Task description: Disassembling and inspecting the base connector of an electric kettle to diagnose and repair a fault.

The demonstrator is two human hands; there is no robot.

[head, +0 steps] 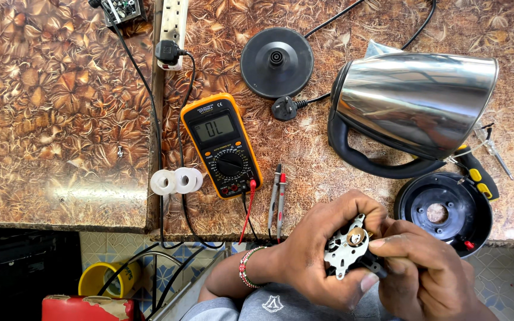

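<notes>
My left hand (pixel 322 252) and my right hand (pixel 426 270) both grip a small kettle connector part (pixel 347 246), a grey metal plate with a round brass centre and a black body. I hold it below the counter's front edge, over my lap. A steel kettle (pixel 414 101) lies on its side on the counter above my hands, its black handle toward me. The kettle's black round bottom cover (pixel 444 211) lies just right of my hands. A bead bracelet circles my left wrist.
A yellow multimeter (pixel 221 145) lies left of centre, its two probes (pixel 277 199) beside it. The round black kettle base (pixel 276 62) with plug (pixel 285 108) sits at the back. White tape rolls (pixel 175 181), a power strip (pixel 172 27) and a yellow-handled screwdriver (pixel 477 172) are nearby.
</notes>
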